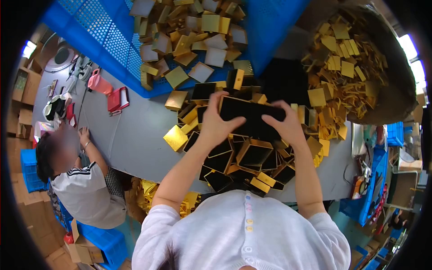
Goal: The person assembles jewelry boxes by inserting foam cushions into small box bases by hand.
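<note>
Between my two hands is a black panel with gold edges (252, 116), held above a heap of black and gold boxes (254, 153). My left hand (218, 119) grips its left end, thumb on the black face and fingers over the far edge. At the right end, my right hand (285, 123) holds it the same way, thumb pointing inward. Gold and black pieces lie close around both hands. Whether the panel is one box or several pressed together, I cannot tell.
A blue crate (110, 38) of gold boxes stands beyond the heap. At the right, a large container (402, 96) holds many gold pieces. A person (90, 193) sits at the left of the grey table (139, 139), near a red box (118, 100).
</note>
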`<action>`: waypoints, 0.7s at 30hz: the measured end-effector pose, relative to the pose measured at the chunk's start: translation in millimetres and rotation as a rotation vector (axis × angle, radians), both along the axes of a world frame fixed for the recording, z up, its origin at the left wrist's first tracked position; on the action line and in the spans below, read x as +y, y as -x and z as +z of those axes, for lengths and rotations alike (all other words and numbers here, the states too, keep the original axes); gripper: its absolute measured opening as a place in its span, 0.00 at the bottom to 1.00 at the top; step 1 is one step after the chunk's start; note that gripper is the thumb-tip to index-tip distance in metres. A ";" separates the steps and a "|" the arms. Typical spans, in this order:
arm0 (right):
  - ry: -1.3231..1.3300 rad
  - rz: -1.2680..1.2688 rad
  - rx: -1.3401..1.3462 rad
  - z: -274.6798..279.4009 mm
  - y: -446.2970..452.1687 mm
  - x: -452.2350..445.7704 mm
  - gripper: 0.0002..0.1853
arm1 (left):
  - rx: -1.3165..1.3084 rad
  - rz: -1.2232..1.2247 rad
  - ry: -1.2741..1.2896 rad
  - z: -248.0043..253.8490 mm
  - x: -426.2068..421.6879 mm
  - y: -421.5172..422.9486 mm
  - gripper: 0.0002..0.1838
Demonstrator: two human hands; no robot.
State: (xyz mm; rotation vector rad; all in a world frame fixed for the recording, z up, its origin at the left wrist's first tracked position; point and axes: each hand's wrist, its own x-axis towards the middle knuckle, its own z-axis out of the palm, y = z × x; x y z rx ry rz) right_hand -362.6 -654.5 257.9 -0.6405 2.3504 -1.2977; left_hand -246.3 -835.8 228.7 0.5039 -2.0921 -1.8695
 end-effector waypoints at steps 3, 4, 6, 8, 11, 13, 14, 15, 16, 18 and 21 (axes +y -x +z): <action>-0.012 0.038 0.054 1.3 -9.4 -4.8 0.23 | -0.051 0.030 0.133 -1.1 -8.2 -6.2 0.41; -0.038 0.054 0.087 8.5 -12.4 -9.7 0.22 | -0.093 0.026 0.169 -1.9 -10.8 -4.4 0.42; -0.026 0.039 0.166 13.5 -22.7 -19.7 0.20 | -0.125 0.039 0.183 -3.8 -16.0 -3.2 0.41; -0.007 0.033 0.339 10.8 -32.6 -29.5 0.17 | -0.117 0.074 0.176 -0.2 -19.9 -5.4 0.40; 0.055 0.006 0.369 5.1 -39.2 -41.0 0.17 | -0.099 0.124 0.174 1.8 -30.5 -8.9 0.39; 0.062 0.006 0.315 5.7 -38.2 -45.1 0.16 | -0.100 0.132 0.177 -0.9 -34.3 -13.5 0.39; 0.065 0.014 0.245 6.0 -35.9 -47.0 0.16 | -0.096 0.141 0.168 -1.7 -36.1 -14.4 0.38; 0.069 0.022 0.179 6.1 -33.8 -48.7 0.16 | -0.090 0.150 0.160 -2.1 -38.2 -14.6 0.38; 0.067 0.021 0.175 5.6 -32.3 -49.9 0.16 | -0.092 0.146 0.157 -2.4 -40.1 -15.1 0.38; 0.072 0.012 0.135 4.8 -30.6 -51.4 0.16 | -0.088 0.161 0.157 -4.0 -40.4 -13.7 0.38; 0.079 0.025 0.262 8.1 -34.8 -56.0 0.16 | -0.084 0.188 0.183 -3.1 -36.6 -10.1 0.38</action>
